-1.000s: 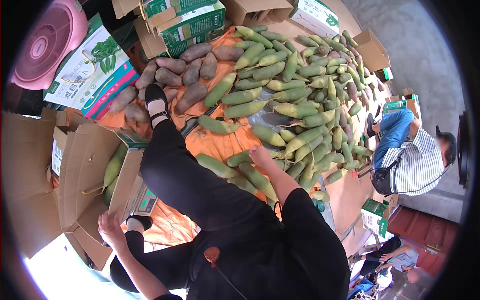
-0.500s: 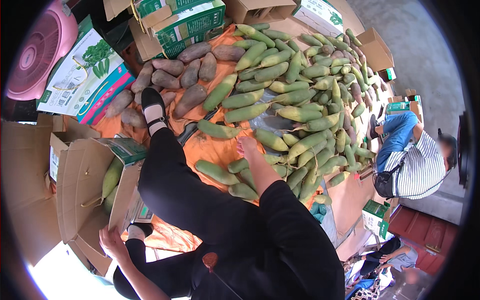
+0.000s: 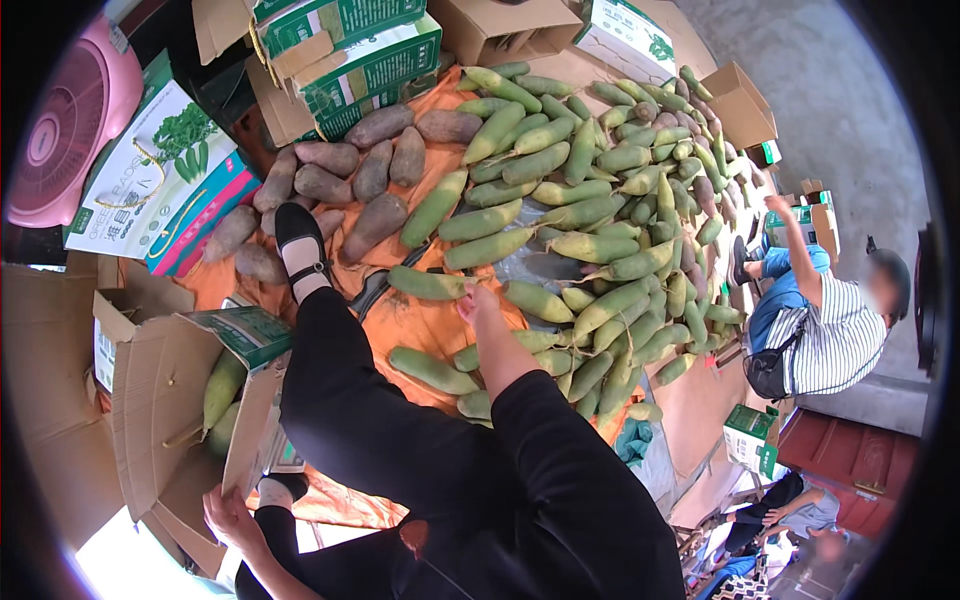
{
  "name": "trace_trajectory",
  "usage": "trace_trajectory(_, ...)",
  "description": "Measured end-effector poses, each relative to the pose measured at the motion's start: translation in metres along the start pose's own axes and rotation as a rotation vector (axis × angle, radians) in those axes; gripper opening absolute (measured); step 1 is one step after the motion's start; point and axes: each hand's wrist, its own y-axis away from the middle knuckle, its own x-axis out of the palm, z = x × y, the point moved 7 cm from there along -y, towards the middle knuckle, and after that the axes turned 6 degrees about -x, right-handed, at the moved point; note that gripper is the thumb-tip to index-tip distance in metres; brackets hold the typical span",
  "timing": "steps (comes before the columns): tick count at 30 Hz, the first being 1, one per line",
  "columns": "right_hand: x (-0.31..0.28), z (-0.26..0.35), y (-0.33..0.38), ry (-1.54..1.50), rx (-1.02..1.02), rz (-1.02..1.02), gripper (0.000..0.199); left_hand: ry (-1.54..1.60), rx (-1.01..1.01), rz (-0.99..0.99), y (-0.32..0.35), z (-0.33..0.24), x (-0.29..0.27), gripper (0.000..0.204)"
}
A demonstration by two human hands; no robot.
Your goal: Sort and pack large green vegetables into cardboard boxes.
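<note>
My right hand (image 3: pixel 480 302) is at the right end of a green radish (image 3: pixel 425 284), its fingers closed around the thin tip. That radish lies on the orange sheet (image 3: pixel 375 318), a little apart from the big pile of green radishes (image 3: pixel 590 215). Another green radish (image 3: pixel 432 370) rests nearer to me. At the lower left, my left hand (image 3: pixel 232 520) pinches the lower edge of an open cardboard box (image 3: pixel 150 400). Inside that box lie green radishes (image 3: pixel 223 390), partly hidden by its walls.
Purple-skinned radishes (image 3: pixel 375 225) lie beyond my foot. Green cartons (image 3: pixel 365 65) and a pink fan (image 3: pixel 75 120) stand at the back left. On the right a person in a striped shirt (image 3: pixel 835 340) crouches with one arm raised. More people sit at the lower right.
My right hand has moved left to the end of the radish. My left hand stays on the box edge. The person on the right has raised an arm.
</note>
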Motion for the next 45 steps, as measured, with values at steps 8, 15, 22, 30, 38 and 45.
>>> trace_trajectory(8,0.014,0.024,0.004,0.048,-0.244,0.146,0.022,0.047,0.011,0.02,-0.004,0.0,0.006,0.016)
trace_trajectory(15,0.05,0.041,0.049,0.145,-0.645,0.185,0.031,0.08,0.021,0.029,-0.003,0.002,0.004,0.018)
trace_trajectory(22,0.082,0.022,0.081,0.151,-0.896,0.406,0.03,0.034,0.08,-0.005,0.003,-0.001,-0.011,0.032)
trace_trajectory(30,0.064,0.061,0.103,0.405,-1.191,0.539,0.029,0.076,-0.014,0.068,-0.002,-0.016,-0.027,0.046)
trace_trajectory(38,0.054,0.123,0.15,0.403,-1.232,0.603,0.029,0.191,0.016,-0.108,0.002,-0.012,-0.052,0.032)
trace_trajectory(45,0.117,0.167,0.332,0.627,-1.498,0.664,0.031,0.189,0.017,-0.131,0.007,-0.006,-0.058,0.029)
